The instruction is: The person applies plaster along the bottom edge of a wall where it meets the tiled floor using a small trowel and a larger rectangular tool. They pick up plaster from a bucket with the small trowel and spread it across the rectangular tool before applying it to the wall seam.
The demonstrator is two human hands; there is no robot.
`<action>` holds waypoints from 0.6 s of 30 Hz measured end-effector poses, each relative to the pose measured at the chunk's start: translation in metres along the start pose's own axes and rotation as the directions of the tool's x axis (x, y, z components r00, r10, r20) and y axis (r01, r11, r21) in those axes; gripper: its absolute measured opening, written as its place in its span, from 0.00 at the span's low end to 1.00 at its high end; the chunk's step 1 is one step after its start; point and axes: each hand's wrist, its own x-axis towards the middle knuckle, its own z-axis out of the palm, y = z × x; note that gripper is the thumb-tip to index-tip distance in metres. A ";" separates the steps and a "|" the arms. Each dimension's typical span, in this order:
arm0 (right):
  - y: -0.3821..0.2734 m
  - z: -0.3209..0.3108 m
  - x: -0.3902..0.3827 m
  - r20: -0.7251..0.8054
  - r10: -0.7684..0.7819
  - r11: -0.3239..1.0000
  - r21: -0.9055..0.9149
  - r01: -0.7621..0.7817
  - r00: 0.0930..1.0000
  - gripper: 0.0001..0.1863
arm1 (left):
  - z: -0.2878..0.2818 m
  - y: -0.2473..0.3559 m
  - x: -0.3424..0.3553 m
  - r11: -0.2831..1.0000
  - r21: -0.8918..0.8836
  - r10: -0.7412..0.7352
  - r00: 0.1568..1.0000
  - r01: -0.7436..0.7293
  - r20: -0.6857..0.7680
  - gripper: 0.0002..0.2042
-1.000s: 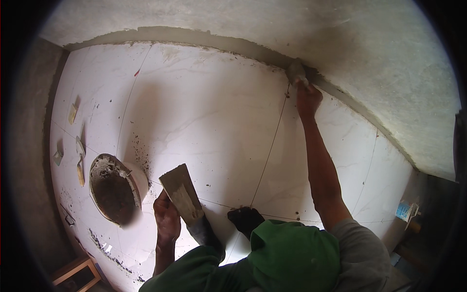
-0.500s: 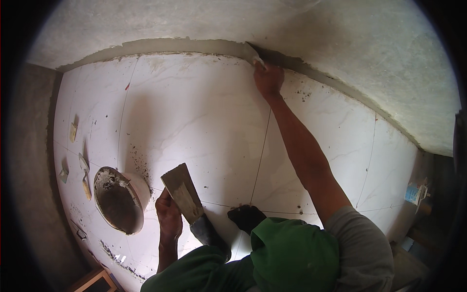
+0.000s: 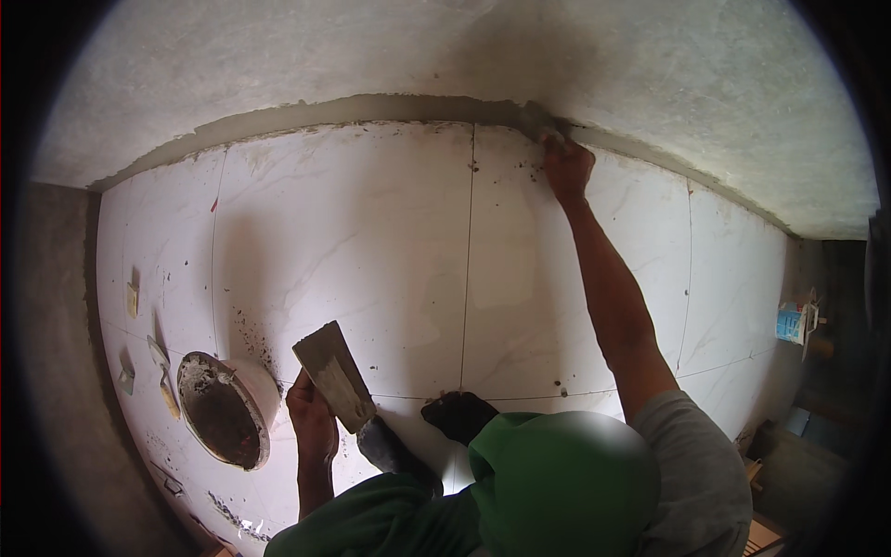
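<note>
My right hand (image 3: 568, 172) grips a small trowel (image 3: 541, 123) on the grey mortar strip (image 3: 371, 108) along the junction of wall and white tiles. My left hand (image 3: 314, 413) grips a wide, flat mortar-smeared blade (image 3: 329, 367), tilted beside my dark shoe. Just left of it stands a pale bucket (image 3: 266, 390) with grey mortar inside. A wooden-handled trowel (image 3: 169, 399) and smaller tools (image 3: 132, 299) lie on the tiles farther left. The right trowel's tip is blurred against the mortar.
A grey concrete wall (image 3: 371, 46) runs across the top, another (image 3: 60, 325) down the left. A blue-and-white container (image 3: 791, 323) sits at the right edge by a darker opening. My green-covered and grey-sleeved body (image 3: 557, 483) fills the bottom. Debris speckles the marbled tiles (image 3: 390, 241).
My right hand swept left along the mortar strip, then moved back rightward past the tile joint. My left hand stays low with the blade. The view has shifted, lowering the wall edge in it.
</note>
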 end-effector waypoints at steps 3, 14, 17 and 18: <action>0.033 -0.011 0.010 0.022 -0.004 1.000 -0.005 0.004 1.000 0.15 | 0.001 0.004 -0.002 0.999 0.023 0.035 0.999 -0.036 0.009 0.19; -0.099 -0.089 -0.179 0.936 -0.161 0.449 0.353 -0.821 0.314 0.13 | 0.014 -0.009 0.013 0.940 -0.245 -0.214 0.969 0.239 0.122 0.16; -0.164 -0.083 -0.236 0.902 -0.433 0.226 0.116 -0.967 0.008 0.15 | 0.021 -0.008 0.013 0.868 -0.407 -0.206 0.952 0.284 0.225 0.17; -0.186 -0.087 -0.249 0.895 -0.445 0.147 0.037 -0.988 -0.033 0.16 | 0.028 -0.003 0.010 0.863 -0.415 -0.219 0.953 0.289 0.209 0.17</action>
